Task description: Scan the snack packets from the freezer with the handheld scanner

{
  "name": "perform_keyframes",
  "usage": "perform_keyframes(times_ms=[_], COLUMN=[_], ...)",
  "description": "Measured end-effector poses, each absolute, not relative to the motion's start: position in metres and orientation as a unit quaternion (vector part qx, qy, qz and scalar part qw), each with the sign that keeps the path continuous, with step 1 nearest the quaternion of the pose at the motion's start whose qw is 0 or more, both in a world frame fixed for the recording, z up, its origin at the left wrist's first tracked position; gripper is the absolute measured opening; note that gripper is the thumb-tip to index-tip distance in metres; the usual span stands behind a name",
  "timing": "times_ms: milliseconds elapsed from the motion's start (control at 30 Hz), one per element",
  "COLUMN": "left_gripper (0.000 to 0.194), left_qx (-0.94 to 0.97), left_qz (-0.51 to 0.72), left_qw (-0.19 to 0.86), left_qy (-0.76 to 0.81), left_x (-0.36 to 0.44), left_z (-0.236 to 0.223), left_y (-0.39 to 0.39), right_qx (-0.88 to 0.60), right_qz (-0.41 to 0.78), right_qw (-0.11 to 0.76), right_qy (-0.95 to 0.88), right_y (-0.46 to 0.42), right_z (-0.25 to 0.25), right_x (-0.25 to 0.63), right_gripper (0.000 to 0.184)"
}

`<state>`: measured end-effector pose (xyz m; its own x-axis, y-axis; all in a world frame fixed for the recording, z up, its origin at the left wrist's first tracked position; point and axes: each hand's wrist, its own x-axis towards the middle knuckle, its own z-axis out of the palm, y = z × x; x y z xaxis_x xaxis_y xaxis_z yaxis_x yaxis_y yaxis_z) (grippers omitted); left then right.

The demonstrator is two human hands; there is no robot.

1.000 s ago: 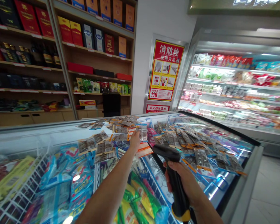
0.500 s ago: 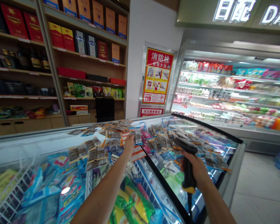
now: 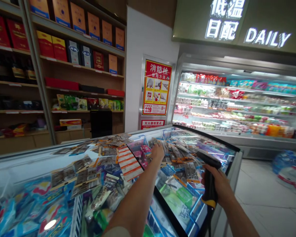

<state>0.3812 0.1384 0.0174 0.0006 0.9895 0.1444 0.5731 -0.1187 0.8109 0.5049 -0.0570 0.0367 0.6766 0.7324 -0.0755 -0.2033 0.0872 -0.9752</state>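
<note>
My right hand (image 3: 220,186) grips a black and yellow handheld barcode scanner (image 3: 209,184) over the freezer's right side, its head tilted to the left. My left hand (image 3: 158,151) reaches across to the left edge of a pile of small brown snack packets (image 3: 176,149) on the right glass lid. Its fingers are blurred among the packets, so what they hold does not show. More such packets (image 3: 85,169) lie on the left glass. Between the two groups rests an orange-and-white striped sheet (image 3: 128,163).
Under the glass, the chest freezer (image 3: 234,164) holds blue bags (image 3: 46,204), green bags and wire baskets. A black lid frame (image 3: 160,199) crosses the middle. Behind stand shelves of boxes (image 3: 93,26), a fire-hydrant sign (image 3: 158,87) and a lit chiller (image 3: 227,108). Wrapped bottles (image 3: 287,163) stand on the floor.
My left hand has moved from the striped sheet, where it held a packet, rightward to the right pile. The scanner has shifted slightly right and down. The view has turned a little right.
</note>
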Motion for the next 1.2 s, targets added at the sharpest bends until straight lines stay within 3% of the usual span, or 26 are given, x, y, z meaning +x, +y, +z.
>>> perform_keyframes(times_ms=[167, 300, 500, 667, 767, 1000, 1200], left_gripper=[0.041, 0.046, 0.046, 0.05, 0.053, 0.055, 0.049], left_qx=[0.68, 0.692, 0.657, 0.592, 0.563, 0.664, 0.695], left_qz=[0.379, 0.394, 0.399, 0.307, 0.245, 0.104, 0.201], left_qw=[0.253, 0.245, 0.118, -0.012, -0.024, 0.107, 0.016], left_qy=[0.574, 0.553, 0.629, 0.745, 0.789, 0.733, 0.69], left_x=[0.404, 0.377, 0.247, 0.136, 0.099, 0.103, 0.138], left_z=[0.014, 0.012, 0.016, 0.0, -0.012, 0.009, 0.036], left_y=[0.123, 0.123, 0.12, 0.106, 0.1, 0.093, 0.144], right_qx=[-0.574, -0.576, -0.549, -0.527, -0.534, -0.527, -0.541], right_qz=[0.337, 0.337, 0.404, 0.448, 0.457, 0.454, 0.45], right_qw=[0.708, 0.7, 0.669, 0.649, 0.635, 0.644, 0.63], right_qy=[-0.236, -0.257, -0.295, -0.316, -0.321, -0.319, -0.329], right_y=[-0.066, -0.063, -0.042, -0.029, -0.027, -0.025, -0.02], right_z=[0.04, 0.04, 0.033, 0.028, 0.027, 0.025, 0.018], right_x=[0.501, 0.492, 0.45, 0.413, 0.403, 0.403, 0.4], right_gripper=[0.029, 0.028, 0.025, 0.027, 0.026, 0.031, 0.03])
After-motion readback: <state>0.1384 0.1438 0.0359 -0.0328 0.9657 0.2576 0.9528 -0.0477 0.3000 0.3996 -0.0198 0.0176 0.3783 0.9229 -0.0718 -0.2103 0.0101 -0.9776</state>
